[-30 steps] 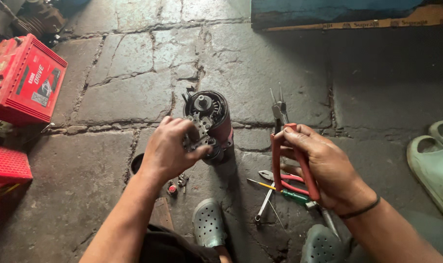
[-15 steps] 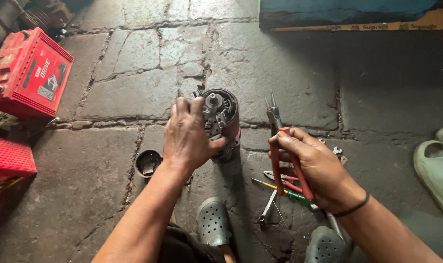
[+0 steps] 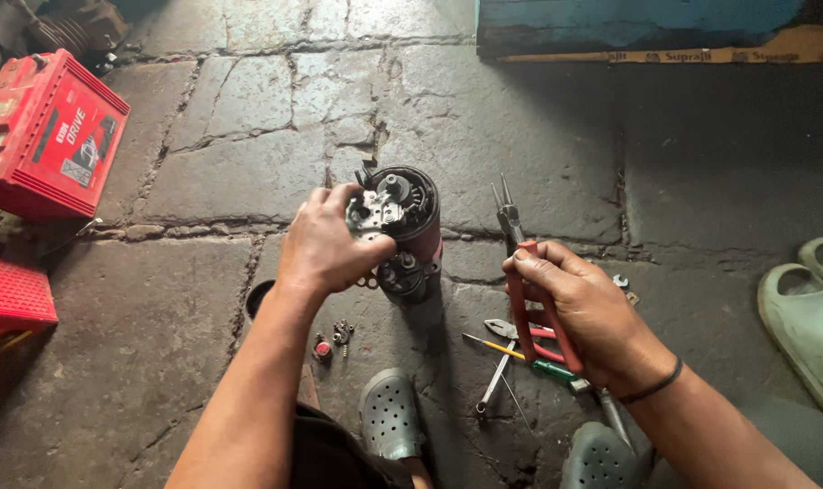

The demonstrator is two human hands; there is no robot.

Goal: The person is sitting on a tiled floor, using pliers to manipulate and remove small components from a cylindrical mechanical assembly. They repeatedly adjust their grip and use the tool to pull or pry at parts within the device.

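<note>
A dark cylindrical starter motor (image 3: 410, 237) stands upright on the stone floor in the head view. My left hand (image 3: 325, 244) grips its top from the left, fingers on the metal brush plate (image 3: 373, 215). My right hand (image 3: 582, 308) is to the right of the motor, closed around red-handled needle-nose pliers (image 3: 518, 263) whose tips point away from me. The pliers are clear of the motor.
Loose tools (image 3: 511, 349) lie on the floor under my right hand: a screwdriver and other pliers. Small springs and screws (image 3: 336, 335) sit near my left forearm. A red battery (image 3: 49, 136) stands at far left, a green sandal (image 3: 814, 308) at right, my grey clogs (image 3: 391, 415) below.
My left hand has shifted on the motor top, from covering it to gripping the brush plate at its left edge. The right hand with the pliers stays beside the motor.
</note>
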